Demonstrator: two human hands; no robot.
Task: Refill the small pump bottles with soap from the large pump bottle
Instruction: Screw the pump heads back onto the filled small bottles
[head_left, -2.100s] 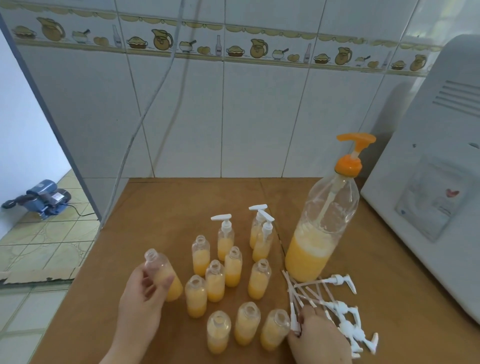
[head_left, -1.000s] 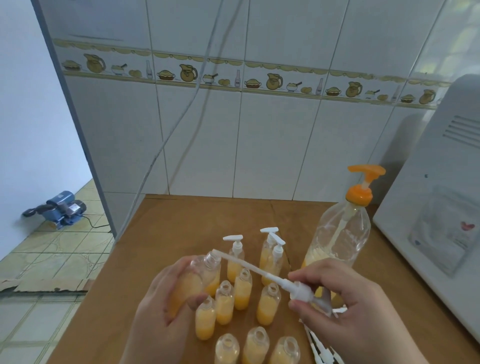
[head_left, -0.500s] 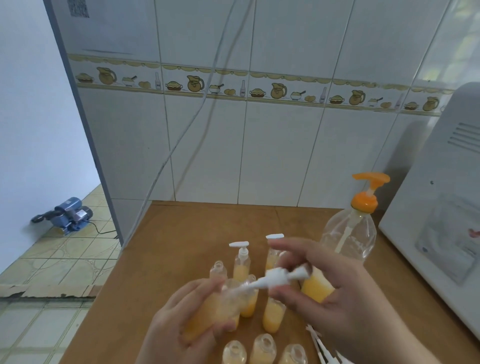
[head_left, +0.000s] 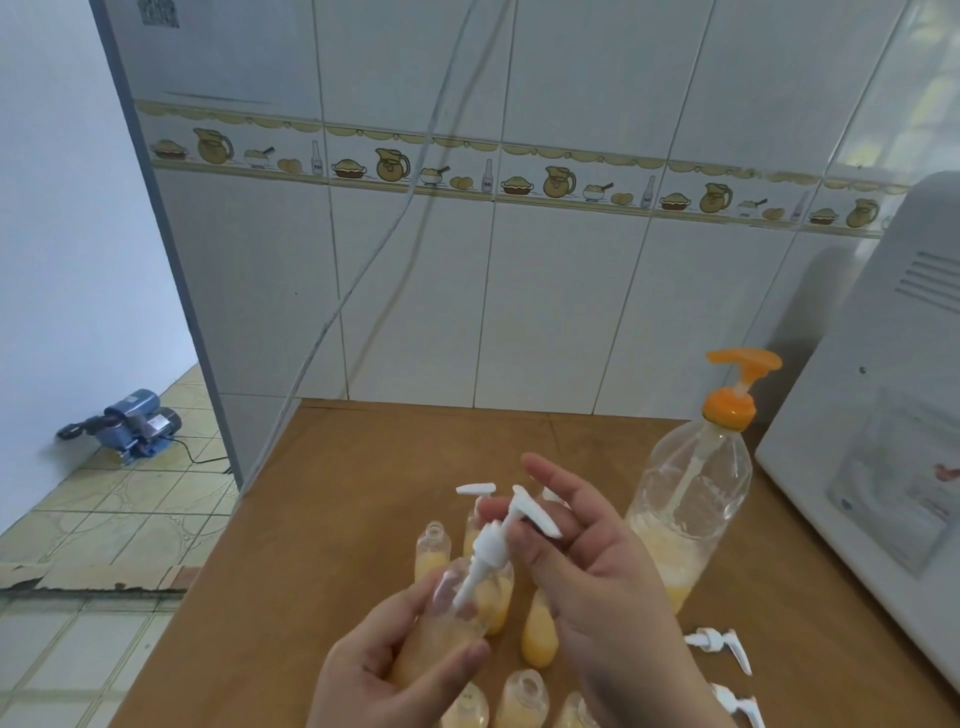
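Observation:
My left hand (head_left: 374, 670) grips a small clear bottle (head_left: 441, 618) of orange soap, tilted with its mouth up and to the right. My right hand (head_left: 587, 566) pinches a white pump top (head_left: 498, 535) whose tube is pushed down into that bottle's mouth. Several more small bottles (head_left: 537, 634) of orange soap stand on the wooden table (head_left: 332, 509) under and behind my hands; one capped bottle (head_left: 475, 491) stands behind them. The large clear bottle (head_left: 685, 509) with an orange pump stands at the right, about a third full.
Loose white pump tops (head_left: 719, 642) lie on the table at the lower right. A white appliance (head_left: 883, 467) fills the right side. Tiled wall stands behind the table, with a cable (head_left: 363, 260) hanging down it. A blue water pump (head_left: 130, 423) sits on the floor at left.
My right hand picked a pump top from the pile, brought it to the bottle my left hand lifted, and has turned it upright with its tube deeper in the bottle.

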